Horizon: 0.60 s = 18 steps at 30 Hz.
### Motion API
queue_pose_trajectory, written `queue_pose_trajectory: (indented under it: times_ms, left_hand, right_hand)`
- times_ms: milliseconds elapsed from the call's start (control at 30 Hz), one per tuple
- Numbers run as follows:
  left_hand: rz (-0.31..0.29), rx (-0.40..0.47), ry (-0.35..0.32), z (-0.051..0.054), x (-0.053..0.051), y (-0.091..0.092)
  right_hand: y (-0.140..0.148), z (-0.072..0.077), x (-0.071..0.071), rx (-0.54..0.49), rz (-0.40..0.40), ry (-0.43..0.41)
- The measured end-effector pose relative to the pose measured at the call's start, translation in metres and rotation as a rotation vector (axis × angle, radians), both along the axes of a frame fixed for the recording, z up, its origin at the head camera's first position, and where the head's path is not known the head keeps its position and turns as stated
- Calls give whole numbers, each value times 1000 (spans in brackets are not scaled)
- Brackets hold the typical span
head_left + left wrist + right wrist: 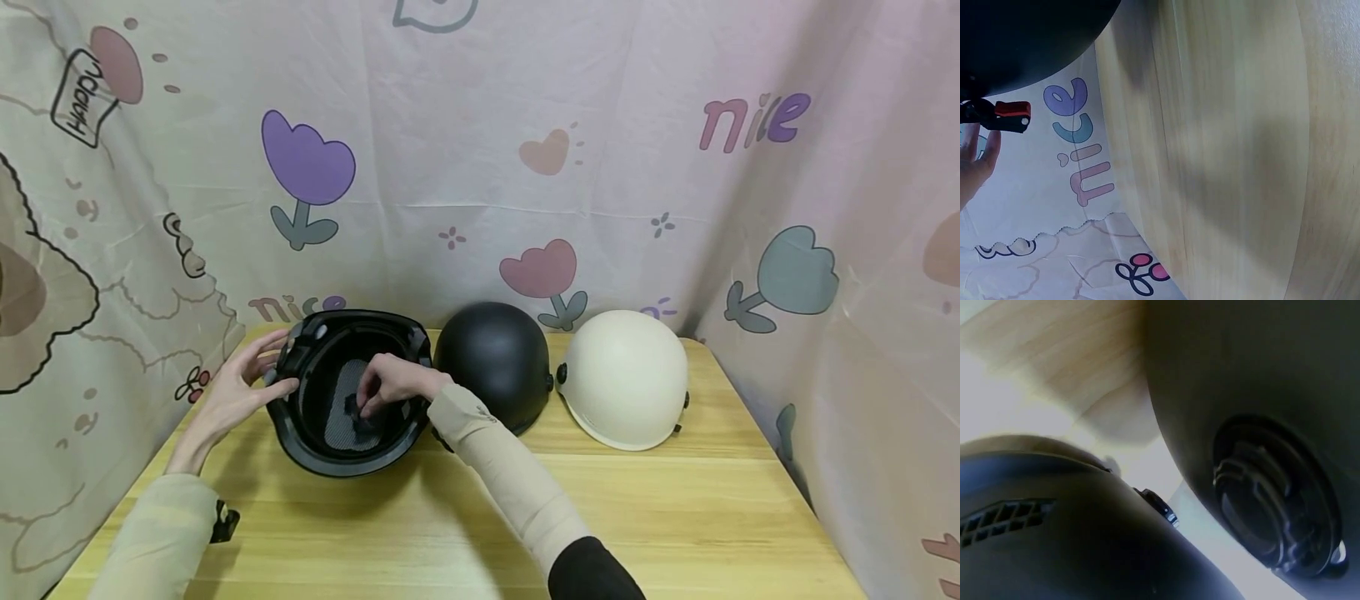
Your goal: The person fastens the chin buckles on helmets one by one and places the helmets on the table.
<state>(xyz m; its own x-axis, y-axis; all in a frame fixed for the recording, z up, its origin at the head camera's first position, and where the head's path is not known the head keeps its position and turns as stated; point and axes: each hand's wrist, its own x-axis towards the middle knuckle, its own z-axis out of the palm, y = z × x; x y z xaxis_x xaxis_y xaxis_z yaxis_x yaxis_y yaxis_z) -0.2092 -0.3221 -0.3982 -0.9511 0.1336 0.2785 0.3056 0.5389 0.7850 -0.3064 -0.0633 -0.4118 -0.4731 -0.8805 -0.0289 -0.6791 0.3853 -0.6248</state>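
Observation:
A black helmet (345, 467) is turned with its hollow side toward me at the left of the table. My left hand (238, 387) holds its left rim, thumb on the near side and fingers behind. Inside the shell lies a grey mesh-textured lining pad (341, 417). My right hand (393, 383) reaches in over the right rim, fingers curled at a small black piece on that pad; its exact kind is too dark to tell. In the left wrist view, a black-and-red buckle (1013, 115) hangs by the shell near my left fingers (988, 153).
Right of my right hand a second black helmet (495, 358) sits dome up. Beside it stands a cream helmet (626, 379) with black side knobs. In the right wrist view a round black knob (1272, 500) is close by. A patterned curtain (450, 167) surrounds the wooden table (675, 517).

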Motion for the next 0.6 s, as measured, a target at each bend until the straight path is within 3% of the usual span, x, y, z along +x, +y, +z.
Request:
queue_pose_trajectory:
  times_ms: [433,600]
  left_hand:
    - [50,-41,-48,1,3,-4]
    - [60,-44,-80,2,4,-7]
  right_hand:
    - [4,-1,1,-208,21,-205]
    - [6,0,2,-253,34,-208]
